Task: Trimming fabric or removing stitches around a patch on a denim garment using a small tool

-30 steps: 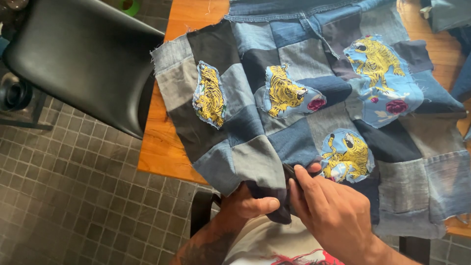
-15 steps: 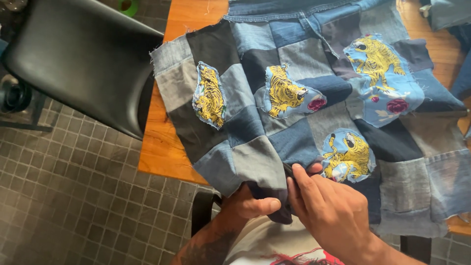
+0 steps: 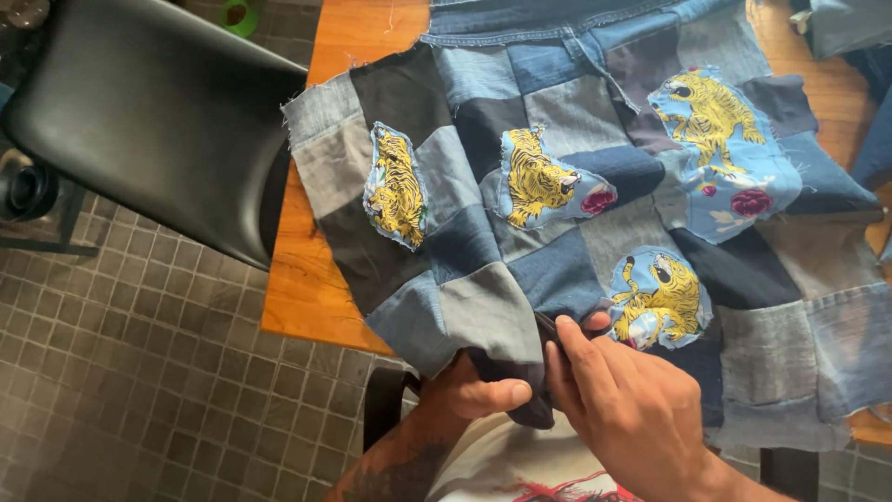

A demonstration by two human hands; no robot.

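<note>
- Patchwork denim cloth [image 3: 576, 186] is spread over the orange wooden table [image 3: 321, 279] in the head view; its near edge hangs over the table edge toward the person.
- The cloth is made of blue, grey and black squares, and four light-blue patches with yellow tigers are sewn on it: one at the left [image 3: 398, 186], one in the middle [image 3: 544, 178], one at the upper right [image 3: 720, 139] and one near the hands [image 3: 660, 297].
- The left hand [image 3: 469, 395] is closed on the hanging near edge of the cloth; the thumb is laid across a dark fold, and the fingers are hidden under the fabric.
- The right hand [image 3: 632, 409] is half closed just beside the left one, with the fingers pressed on the same edge; a thin dark object is seen at the fingertips, but what it is cannot be told.
- A black chair [image 3: 149, 121] is placed left of the table, on a floor of small grey tiles [image 3: 139, 390].
- More denim [image 3: 850, 23] is seen at the top right corner.
</note>
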